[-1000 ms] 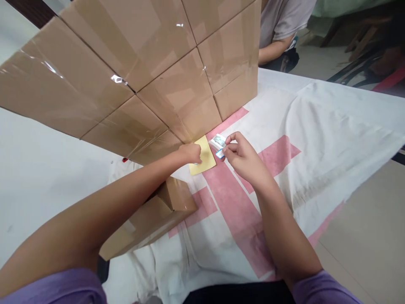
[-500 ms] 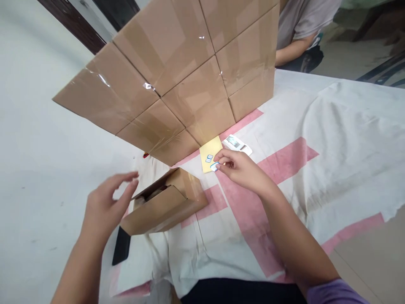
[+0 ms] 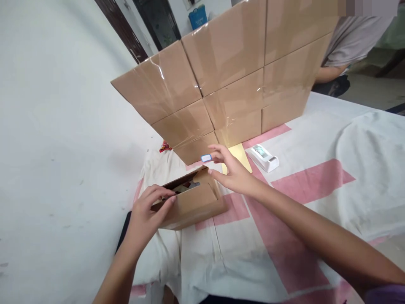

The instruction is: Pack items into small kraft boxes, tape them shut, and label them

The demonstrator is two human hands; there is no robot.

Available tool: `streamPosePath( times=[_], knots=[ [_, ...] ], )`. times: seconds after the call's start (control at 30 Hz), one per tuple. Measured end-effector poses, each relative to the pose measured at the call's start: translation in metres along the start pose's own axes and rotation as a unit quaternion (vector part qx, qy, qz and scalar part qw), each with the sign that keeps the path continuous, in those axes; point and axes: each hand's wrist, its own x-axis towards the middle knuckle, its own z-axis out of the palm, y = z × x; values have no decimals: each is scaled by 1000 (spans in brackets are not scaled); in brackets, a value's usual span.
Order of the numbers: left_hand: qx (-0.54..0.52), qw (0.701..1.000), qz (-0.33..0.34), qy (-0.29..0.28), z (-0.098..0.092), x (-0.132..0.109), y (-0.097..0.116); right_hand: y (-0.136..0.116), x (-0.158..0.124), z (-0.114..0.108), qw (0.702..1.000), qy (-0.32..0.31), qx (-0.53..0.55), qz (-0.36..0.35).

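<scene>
The small open cardboard box (image 3: 193, 207) stands on the cloth in front of me, with things inside that I cannot make out. My left hand (image 3: 153, 207) grips its near upper edge toward the left, thumb outside and fingers over the opening. Beyond the box's right end is my right hand (image 3: 229, 171), carrying a small white label sticker with a blue border (image 3: 206, 158) at its fingertips. The thumb stands away from the label. Behind that hand lies a yellow sheet (image 3: 238, 157), partly covered by it.
A tall taped cardboard panel (image 3: 234, 93) stands across the table. A white device with a small screen (image 3: 264, 158) lies right of the yellow sheet. Something red (image 3: 165, 146) sits by the panel's left foot. A person's arm (image 3: 330, 74) shows behind the panel.
My left hand has come down from the air onto the box edge. My right hand has moved the label off the yellow sheet toward the box. The view has shifted left.
</scene>
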Motion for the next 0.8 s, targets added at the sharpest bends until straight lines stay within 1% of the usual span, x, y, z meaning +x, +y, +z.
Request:
streamPosePath(
  times=[0.07, 0.17, 0.27, 0.33, 0.4, 0.47, 0.57, 0.7, 0.8],
  knots=[
    [-6, 1000, -5, 15, 5, 0, -1, 9, 17, 8, 998, -28, 54, -23],
    [2, 999, -14, 48, 13, -1, -2, 21, 30, 18, 992, -45, 114, -24],
    [23, 997, -37, 64, 21, -2, -2, 29, 27, 22, 991, -42, 125, -33],
    [48, 995, -55, 64, 26, -4, -2, 34, 22, 24, 990, -36, 130, -49],
    [48, 995, -69, 46, 29, -5, -1, 39, 16, 25, 989, -34, 128, -67],
    [-3, 996, -88, 16, 31, -6, -2, 44, 12, 26, 989, -31, 123, -81],
    [-76, 988, -130, -18, 31, -4, -4, 50, 7, 28, 986, -28, 133, -93],
    [-85, 978, -181, -61, 27, 3, -6, 51, 3, 28, 987, -15, 134, -91],
    [-80, 973, -199, -90, 24, 10, -6, 49, 2, 28, 988, -9, 134, -82]
  ],
)
